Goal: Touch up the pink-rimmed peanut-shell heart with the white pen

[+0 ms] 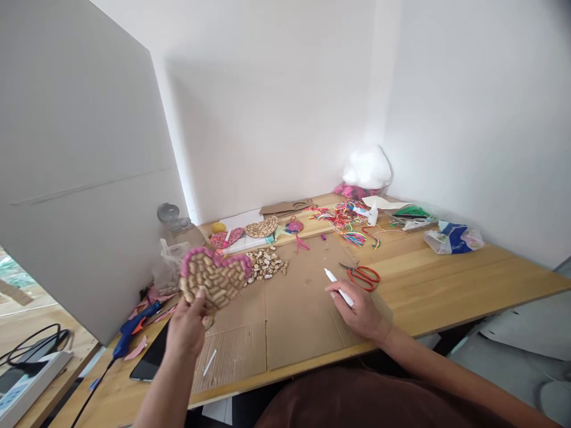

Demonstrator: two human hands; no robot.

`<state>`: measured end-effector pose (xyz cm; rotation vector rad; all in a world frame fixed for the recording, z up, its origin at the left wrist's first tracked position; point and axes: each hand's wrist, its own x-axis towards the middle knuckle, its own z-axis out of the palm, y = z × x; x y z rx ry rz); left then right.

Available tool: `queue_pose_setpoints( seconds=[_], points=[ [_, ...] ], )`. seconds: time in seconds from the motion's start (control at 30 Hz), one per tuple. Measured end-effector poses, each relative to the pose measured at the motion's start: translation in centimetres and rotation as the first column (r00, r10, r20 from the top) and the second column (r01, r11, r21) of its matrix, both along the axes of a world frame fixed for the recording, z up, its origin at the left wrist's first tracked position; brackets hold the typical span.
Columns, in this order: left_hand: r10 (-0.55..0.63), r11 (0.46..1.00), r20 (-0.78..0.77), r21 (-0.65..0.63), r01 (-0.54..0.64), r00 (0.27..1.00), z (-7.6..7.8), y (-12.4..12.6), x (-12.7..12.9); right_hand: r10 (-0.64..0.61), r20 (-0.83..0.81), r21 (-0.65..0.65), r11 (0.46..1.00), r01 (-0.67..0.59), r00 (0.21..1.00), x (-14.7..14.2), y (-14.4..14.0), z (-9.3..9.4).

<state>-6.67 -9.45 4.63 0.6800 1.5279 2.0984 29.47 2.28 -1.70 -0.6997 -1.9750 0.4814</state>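
My left hand (187, 327) grips the lower part of a heart covered in peanut shells (212, 282), held up off the table with its shell side toward me. Pink colouring runs along the heart's upper edge; the rest of the shells are plain tan. In my right hand (359, 312) is a white marker pen (335, 282), its tip pointing up and left over the cardboard sheet (294, 333). Just beyond that hand lie red-handled scissors (363, 276). A pile of peanut shells (267, 263) sits behind the heart.
Left are a blue glue gun (134, 327), a phone (154, 353) and a plastic bag (172, 264). Another shell heart (262, 227), colourful threads (343, 214), a glue bottle (372, 214) and a tissue pack (452, 238) lie farther back. A power strip (35, 380) stands lower left.
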Motion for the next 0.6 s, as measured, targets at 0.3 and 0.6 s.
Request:
queue_pose_setpoints(
  seconds=[0.3,0.6],
  points=[
    [-0.199,0.938,0.021,-0.284,0.197,0.98,-3.5,-0.7,3.8,0.0,-0.005,0.004,1.0,0.0,1.0,0.1,0.0,0.0],
    [-0.376,0.867,0.392,-0.17,0.468,0.84,-3.2,-0.8,6.0,0.021,-0.015,-0.04,0.999,-0.022,1.0,0.0,-0.1,0.4]
  ],
)
